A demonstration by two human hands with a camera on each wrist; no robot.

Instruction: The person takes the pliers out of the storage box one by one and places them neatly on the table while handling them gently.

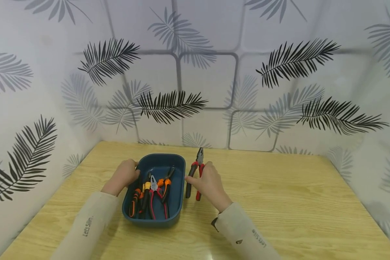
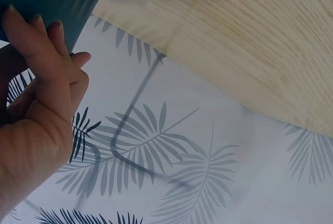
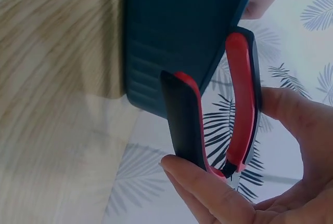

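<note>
A dark blue plastic bin (image 1: 176,187) stands on the table, with my left hand (image 1: 122,177) gripping its left rim. In the left wrist view, the fingers (image 2: 39,52) of that hand lie against the bin's outer wall. Just right of the bin, my right hand (image 1: 209,183) holds a pair of pliers (image 1: 199,157) with red and black handles, jaws upward. The right wrist view shows its two handles (image 3: 242,99) spread apart, with thumb and fingers on either side. Inside the bin lie pliers with pink-red and black handles (image 1: 154,185) and orange-and-black pliers (image 1: 167,187).
Several more hand tools lie at the bin's left side, among them a yellow-and-black handled one (image 1: 146,189) and an orange-and-black one (image 1: 134,202). The wooden table (image 1: 289,202) extends to the right. A leaf-patterned wall (image 1: 208,83) rises behind it.
</note>
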